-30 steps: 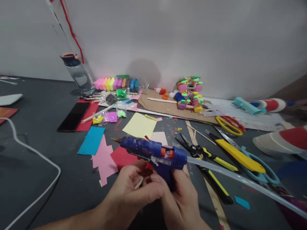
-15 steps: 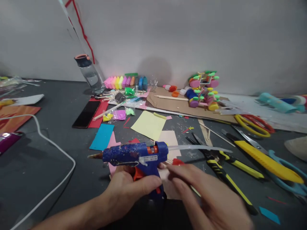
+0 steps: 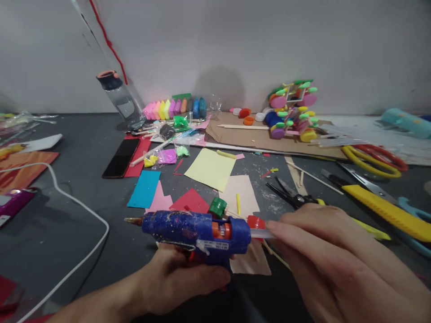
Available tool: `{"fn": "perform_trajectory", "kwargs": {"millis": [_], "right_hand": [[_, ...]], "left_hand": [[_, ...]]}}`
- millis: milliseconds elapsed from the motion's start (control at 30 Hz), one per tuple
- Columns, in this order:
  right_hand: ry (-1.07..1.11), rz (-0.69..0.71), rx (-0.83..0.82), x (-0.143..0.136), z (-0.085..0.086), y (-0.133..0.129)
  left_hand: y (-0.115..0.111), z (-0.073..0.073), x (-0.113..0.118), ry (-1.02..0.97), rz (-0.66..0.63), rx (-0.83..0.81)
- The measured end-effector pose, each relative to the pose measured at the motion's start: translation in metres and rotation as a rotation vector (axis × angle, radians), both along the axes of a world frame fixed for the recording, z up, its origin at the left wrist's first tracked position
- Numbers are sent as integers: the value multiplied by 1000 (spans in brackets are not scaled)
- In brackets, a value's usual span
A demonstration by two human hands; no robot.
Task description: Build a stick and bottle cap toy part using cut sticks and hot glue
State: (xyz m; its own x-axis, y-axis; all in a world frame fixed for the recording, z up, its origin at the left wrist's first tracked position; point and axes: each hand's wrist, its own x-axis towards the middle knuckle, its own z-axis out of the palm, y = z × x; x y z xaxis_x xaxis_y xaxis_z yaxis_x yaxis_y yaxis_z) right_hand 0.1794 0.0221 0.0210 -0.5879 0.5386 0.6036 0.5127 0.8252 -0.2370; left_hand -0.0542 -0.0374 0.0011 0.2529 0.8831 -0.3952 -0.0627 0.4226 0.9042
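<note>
My left hand (image 3: 175, 280) is wrapped around the handle of a blue hot glue gun (image 3: 178, 229), its metal nozzle pointing left. At the gun's back end, a whitish glue stick (image 3: 261, 233) sticks out. My right hand (image 3: 340, 255) pinches that stick between thumb and fingers, close behind the gun; the hand covers the rest of the stick. Just past the gun lie a green cap-like piece (image 3: 217, 206), a red cap-like piece (image 3: 256, 221) and a red paper piece (image 3: 190, 201). Pale pink paper (image 3: 239, 190) lies beyond and beneath the gun.
A phone (image 3: 121, 157) and a bottle (image 3: 121, 96) stand left of the clay blocks (image 3: 175, 107). Cardboard (image 3: 242, 133) carries a colourful wheeled model (image 3: 292, 110). On the right lie a yellow cutter (image 3: 387, 211), scissors (image 3: 370, 161) and pliers (image 3: 292, 193). A white cable (image 3: 77, 202) crosses the left side.
My right hand has moved up and right from beside the handle and now grips the glue stick. The glue gun sits slightly lower in view, still in my left hand.
</note>
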Motion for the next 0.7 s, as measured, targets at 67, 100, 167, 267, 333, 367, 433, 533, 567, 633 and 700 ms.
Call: {"fn": "perform_trajectory", "kwargs": {"millis": [67, 100, 167, 267, 333, 367, 433, 533, 567, 633, 700], "right_hand": [[10, -2, 0, 2, 0, -1], [22, 10, 5, 2, 0, -1], [45, 41, 3, 3, 0, -1], [59, 70, -25, 2, 0, -1], [57, 92, -33, 2, 0, 0], [60, 97, -40, 1, 0, 0], [75, 95, -53, 0, 0, 0], [87, 84, -62, -2, 0, 1], [86, 86, -62, -3, 1, 2], [75, 89, -76, -4, 3, 3], [69, 103, -72, -3, 4, 5]], "left_hand": [[1, 2, 2, -63, 26, -21], [2, 3, 2, -88, 29, -28], [2, 3, 4, -116, 35, -33], [0, 4, 5, -114, 35, -35], [-1, 3, 5, -93, 30, -39], [-1, 3, 4, -83, 34, -47], [-2, 3, 4, -70, 52, -65], [-1, 3, 3, -56, 30, -66], [-1, 4, 3, -55, 25, -64], [0, 5, 3, -64, 35, -72], [0, 6, 4, -88, 53, -81]]}}
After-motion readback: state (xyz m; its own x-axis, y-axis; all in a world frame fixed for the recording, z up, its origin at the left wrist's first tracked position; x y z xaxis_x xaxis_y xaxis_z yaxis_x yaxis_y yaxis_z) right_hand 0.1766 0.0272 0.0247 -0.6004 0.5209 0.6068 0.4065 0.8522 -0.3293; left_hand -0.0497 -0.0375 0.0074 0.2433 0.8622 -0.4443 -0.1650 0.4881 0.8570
